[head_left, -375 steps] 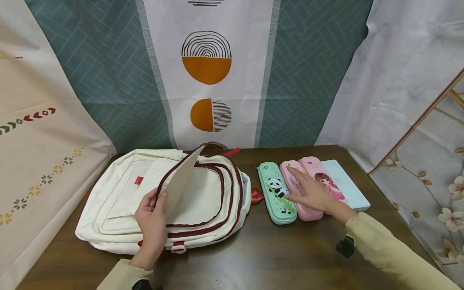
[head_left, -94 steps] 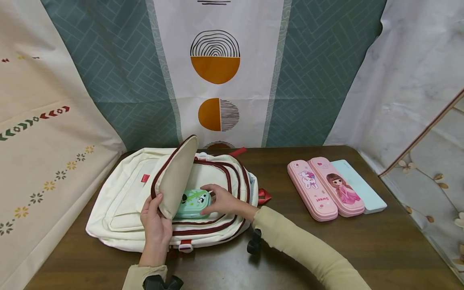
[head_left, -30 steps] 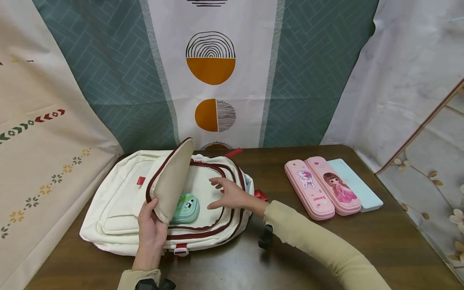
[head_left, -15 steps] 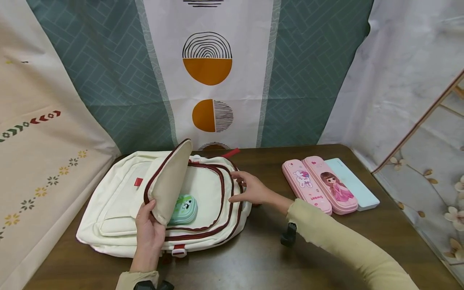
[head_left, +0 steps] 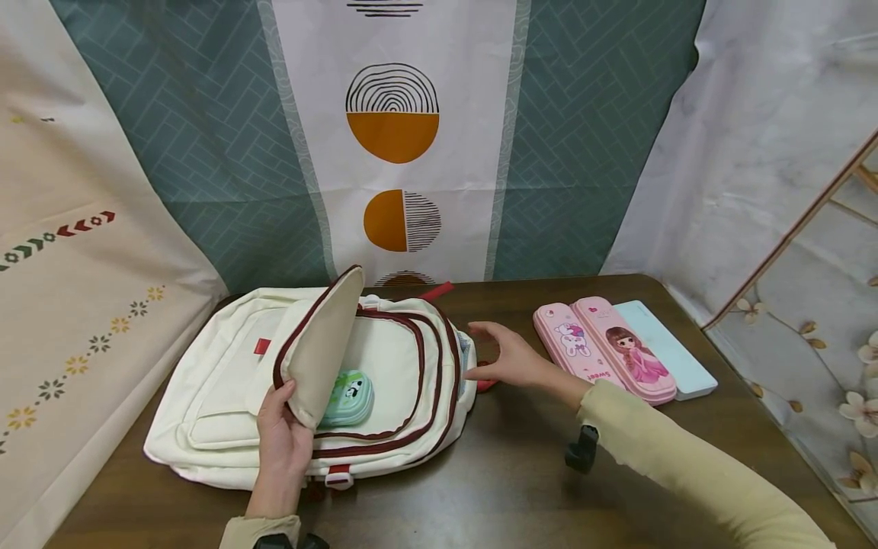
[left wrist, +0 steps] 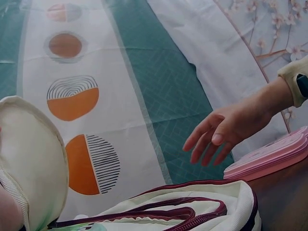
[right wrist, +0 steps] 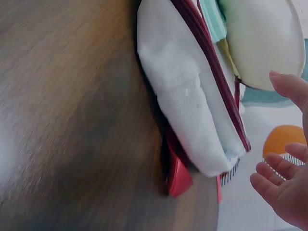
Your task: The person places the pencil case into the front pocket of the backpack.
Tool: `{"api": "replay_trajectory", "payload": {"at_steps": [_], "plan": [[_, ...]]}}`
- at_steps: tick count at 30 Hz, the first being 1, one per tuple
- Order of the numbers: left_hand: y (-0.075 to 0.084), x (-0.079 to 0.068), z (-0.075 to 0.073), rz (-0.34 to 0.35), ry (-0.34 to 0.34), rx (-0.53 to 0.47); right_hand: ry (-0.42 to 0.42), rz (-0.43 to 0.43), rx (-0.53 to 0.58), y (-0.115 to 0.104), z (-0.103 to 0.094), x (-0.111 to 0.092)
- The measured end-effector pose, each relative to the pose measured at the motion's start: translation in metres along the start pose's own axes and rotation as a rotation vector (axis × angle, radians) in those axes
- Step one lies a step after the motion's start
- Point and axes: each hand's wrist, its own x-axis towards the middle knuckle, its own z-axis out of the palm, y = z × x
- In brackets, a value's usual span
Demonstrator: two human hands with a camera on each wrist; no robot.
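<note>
A cream backpack with dark red zips lies on the table, its front pocket unzipped. My left hand pinches the edge of the raised pocket flap, thumb on the inner side. Inside the pocket sits a mint green pencil case with a panda print, its left part hidden behind the flap. Just off the bag's right end, my right hand is in the air with fingers spread and nothing in them. In the left wrist view that right hand shows above the bag, near a pink case.
Right of the bag, a pink pencil case with a bunny and another with a doll print lie side by side. A pale blue flat box is beside them. Patterned cloth hangs behind the brown table.
The panda pencil case went from the table into the backpack pocket, and my right hand let go of it, then moved right, off the bag. My left hand still holds the flap.
</note>
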Motion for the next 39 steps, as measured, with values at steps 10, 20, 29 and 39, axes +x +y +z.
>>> {"api": "replay_trajectory", "payload": {"at_steps": [10,20,29,39], "plan": [[0.0,0.0,0.001,0.003,0.022,0.007,0.053,0.031,-0.045,0.017,-0.02,-0.016],[0.0,0.0,0.002,0.011,0.015,0.007,0.085,0.093,-0.054,0.029,-0.04,-0.032],[-0.001,0.0,0.002,0.013,0.018,0.0,0.148,0.162,-0.128,0.04,-0.055,-0.05],[-0.002,-0.001,0.001,0.036,0.019,-0.017,0.205,0.25,-0.198,0.055,-0.064,-0.075]]}}
